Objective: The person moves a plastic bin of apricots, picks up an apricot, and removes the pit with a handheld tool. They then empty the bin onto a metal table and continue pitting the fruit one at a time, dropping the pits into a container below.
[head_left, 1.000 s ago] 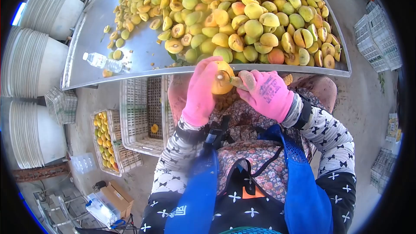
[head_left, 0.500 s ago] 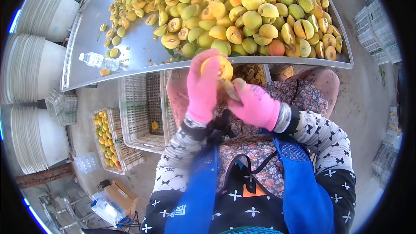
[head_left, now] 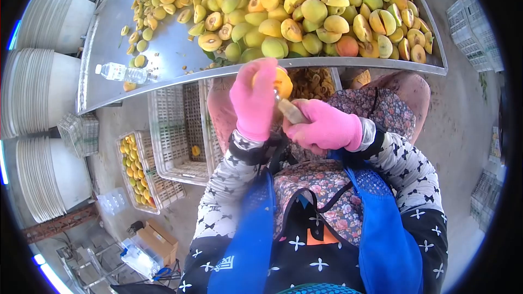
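Observation:
In a pink glove, my left hand (head_left: 254, 98) is closed around a yellow peach half (head_left: 283, 83) just below the metal table's front edge. My right hand (head_left: 326, 125), gloved the same way, grips the pale handle of a small pitting tool (head_left: 293, 112). The tool's short metal end touches the fruit's cut face; its exact tip shape cannot be made out. Ahead of both hands lies a big heap of halved peaches (head_left: 313, 11), yellow to green, some with brown hollows at the cut face.
The metal table (head_left: 109, 43) has a raised rim and carries a plastic bottle (head_left: 122, 73) at left. Below stand a large crate (head_left: 163, 125), a crate of fruit (head_left: 158, 185) and a container of brown scraps (head_left: 313, 83). Stacked white tubs (head_left: 32, 87) line the left.
The tool's handle has swung to a clearer angle below the fruit, and its metal end now shows. My left hand has shifted slightly left. The whole view has moved a little.

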Tool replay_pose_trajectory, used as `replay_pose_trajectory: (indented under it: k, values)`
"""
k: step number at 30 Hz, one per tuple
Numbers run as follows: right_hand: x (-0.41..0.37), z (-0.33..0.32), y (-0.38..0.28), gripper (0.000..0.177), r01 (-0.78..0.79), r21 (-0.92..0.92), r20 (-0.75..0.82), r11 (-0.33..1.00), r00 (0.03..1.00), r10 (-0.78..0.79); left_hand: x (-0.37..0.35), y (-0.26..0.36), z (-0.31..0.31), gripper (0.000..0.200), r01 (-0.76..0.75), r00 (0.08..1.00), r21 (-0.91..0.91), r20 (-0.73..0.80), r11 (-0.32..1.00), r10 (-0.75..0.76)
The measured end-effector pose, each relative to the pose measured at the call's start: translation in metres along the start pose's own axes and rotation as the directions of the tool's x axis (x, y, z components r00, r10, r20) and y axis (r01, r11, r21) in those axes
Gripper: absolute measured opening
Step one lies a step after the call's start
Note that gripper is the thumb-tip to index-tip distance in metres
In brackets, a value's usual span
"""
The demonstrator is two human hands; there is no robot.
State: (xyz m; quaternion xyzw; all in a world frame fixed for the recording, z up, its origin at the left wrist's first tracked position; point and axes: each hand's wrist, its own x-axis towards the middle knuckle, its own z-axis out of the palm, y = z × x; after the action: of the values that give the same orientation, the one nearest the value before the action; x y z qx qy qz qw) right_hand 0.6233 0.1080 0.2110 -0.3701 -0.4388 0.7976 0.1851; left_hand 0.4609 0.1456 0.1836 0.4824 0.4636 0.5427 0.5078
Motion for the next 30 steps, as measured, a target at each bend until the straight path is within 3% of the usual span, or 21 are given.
replay_pose_trajectory:
  k: [1, 4, 5, 6, 8, 9, 10, 12, 14, 15, 18, 19, 20, 22, 23, 24, 25, 27, 28, 29, 30]
  values:
    - [-0.001, -0.001, 0.000, 0.016, -0.001, 0.063, 0.049, 0.998, 0.999, -0.002, 0.000, 0.010, -0.001, 0.043, 0.166, 0.985, -0.055, 0.057, 0.985, -0.162]
    - [-0.004, -0.004, 0.004, 0.016, -0.036, 0.262, 0.182, 0.964, 0.983, -0.012, -0.001, 0.028, -0.002, 0.041, 0.309, 0.938, -0.209, 0.229, 0.928, -0.260]
    - [-0.004, -0.006, 0.010, 0.016, -0.063, 0.331, 0.219, 0.941, 0.976, -0.012, 0.003, 0.023, -0.006, 0.047, 0.243, 0.936, -0.184, 0.303, 0.952, -0.181]
    - [-0.005, -0.009, 0.014, 0.017, -0.092, 0.396, 0.260, 0.914, 0.966, -0.015, 0.003, 0.022, -0.009, 0.046, 0.290, 0.921, -0.178, 0.319, 0.940, -0.224]
    - [-0.011, -0.016, 0.011, 0.019, -0.061, 0.270, 0.272, 0.961, 0.962, -0.015, 0.008, 0.030, -0.020, 0.043, 0.362, 0.894, -0.157, 0.337, 0.919, -0.295]
    - [-0.013, -0.022, 0.010, 0.020, -0.036, 0.206, 0.280, 0.978, 0.960, -0.024, 0.010, 0.021, -0.035, 0.037, 0.372, 0.915, -0.129, 0.219, 0.919, -0.340]
    - [-0.013, -0.027, 0.013, 0.022, 0.016, -0.093, 0.166, 0.996, 0.986, 0.000, 0.005, 0.024, -0.058, 0.032, 0.348, 0.927, -0.001, 0.148, 0.938, -0.344]
    - [-0.015, -0.040, 0.024, 0.026, 0.008, -0.640, -0.086, 0.768, 0.993, -0.082, -0.002, 0.038, -0.128, 0.032, 0.284, 0.912, 0.299, 0.209, 0.911, -0.353]
    - [-0.014, -0.066, 0.057, 0.029, -0.073, -0.786, -0.213, 0.614, 0.964, -0.157, 0.002, 0.053, -0.166, 0.035, 0.147, 0.985, 0.630, -0.021, 0.763, -0.172]
    - [-0.012, -0.069, 0.062, 0.031, -0.124, -0.843, -0.259, 0.523, 0.946, -0.195, 0.010, 0.058, -0.163, 0.039, 0.170, 0.985, 0.624, -0.135, 0.763, -0.110]
    - [-0.002, -0.075, 0.046, 0.034, -0.226, -0.779, -0.465, 0.585, 0.834, -0.297, 0.068, 0.033, -0.176, 0.041, 0.255, 0.966, 0.339, -0.130, 0.906, -0.223]
    - [0.000, -0.085, 0.059, 0.034, -0.114, -0.867, -0.404, 0.485, 0.731, -0.550, 0.094, 0.017, -0.175, 0.043, 0.251, 0.968, 0.487, -0.152, 0.837, -0.201]
    - [-0.004, -0.082, 0.052, 0.033, -0.121, -0.856, -0.411, 0.503, 0.749, -0.520, 0.121, -0.004, -0.174, 0.044, 0.247, 0.969, 0.618, -0.172, 0.746, -0.178]
    - [-0.022, -0.073, 0.033, 0.031, -0.141, -0.833, -0.422, 0.535, 0.786, -0.452, 0.176, -0.067, -0.188, 0.060, 0.415, 0.908, 0.346, -0.208, 0.841, -0.363]
    - [-0.029, -0.068, 0.028, 0.032, -0.173, -0.802, -0.434, 0.572, 0.825, -0.360, 0.174, -0.054, -0.167, 0.063, 0.293, 0.956, 0.683, -0.182, 0.669, -0.232]
    - [-0.033, -0.064, 0.024, 0.032, -0.172, -0.786, -0.428, 0.594, 0.845, -0.321, 0.170, -0.041, -0.145, 0.066, 0.145, 0.987, 0.914, -0.106, 0.379, -0.120]
    - [-0.038, -0.059, 0.022, 0.032, -0.173, -0.765, -0.422, 0.620, 0.862, -0.280, 0.176, -0.051, -0.139, 0.066, 0.185, 0.980, 0.909, -0.144, 0.374, -0.136]
    - [-0.043, -0.057, 0.025, 0.033, -0.177, -0.773, -0.395, 0.609, 0.885, -0.245, 0.173, -0.050, -0.137, 0.064, 0.111, 0.992, 0.916, -0.082, 0.386, -0.091]
    - [-0.042, -0.057, 0.029, 0.033, -0.115, -0.794, -0.373, 0.597, 0.868, -0.328, 0.166, -0.044, -0.132, 0.064, 0.072, 0.996, 0.919, -0.049, 0.387, -0.068]
    - [-0.039, -0.054, 0.031, 0.033, -0.052, -0.814, -0.347, 0.579, 0.843, -0.411, 0.154, -0.037, -0.127, 0.056, 0.144, 0.989, 0.839, -0.113, 0.525, -0.090]
    - [-0.035, -0.051, 0.032, 0.033, 0.010, -0.831, -0.320, 0.556, 0.809, -0.493, 0.155, -0.062, -0.145, 0.051, 0.122, 0.992, 0.464, -0.023, 0.878, -0.126]
